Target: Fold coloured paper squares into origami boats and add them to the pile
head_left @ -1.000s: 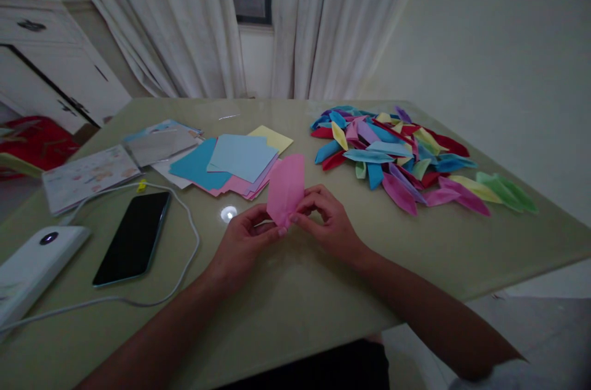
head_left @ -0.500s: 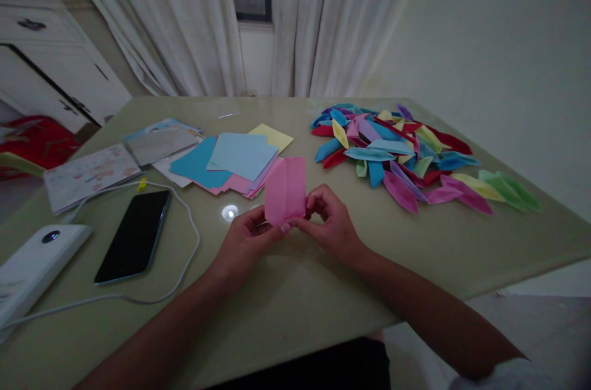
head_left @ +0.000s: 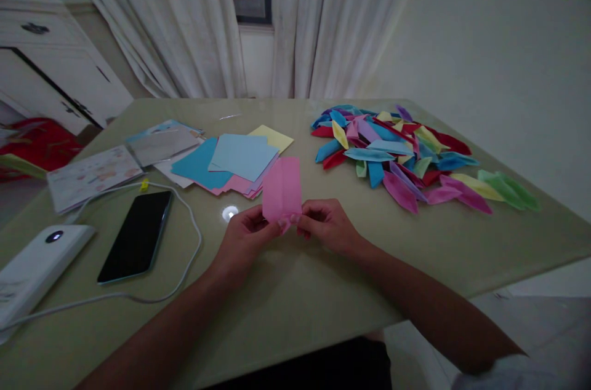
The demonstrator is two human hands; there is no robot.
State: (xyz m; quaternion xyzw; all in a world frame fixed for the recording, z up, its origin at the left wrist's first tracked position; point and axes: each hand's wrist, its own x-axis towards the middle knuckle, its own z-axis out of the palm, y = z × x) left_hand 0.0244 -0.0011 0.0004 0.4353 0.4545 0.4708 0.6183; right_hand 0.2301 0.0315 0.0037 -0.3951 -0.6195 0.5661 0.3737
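Observation:
A folded pink paper (head_left: 282,188) stands upright above the greenish table (head_left: 295,291), a narrow rectangle with a crease down its middle. My left hand (head_left: 244,237) pinches its lower left corner. My right hand (head_left: 325,227) pinches the lower right corner, fingers curled. Both hands meet at the paper's bottom edge, just above the tabletop near the table's middle.
A stack of coloured paper squares (head_left: 235,159) lies behind the hands. A heap of folded paper pieces (head_left: 397,153) fills the right side. A black phone (head_left: 136,235), a white cable (head_left: 184,254), a white device (head_left: 37,267) and printed sheets (head_left: 92,175) are on the left.
The pink paper went from a leaf-like shape with rounded top to a flat narrow rectangle. Both hands shifted slightly lower and closer together at its bottom edge.

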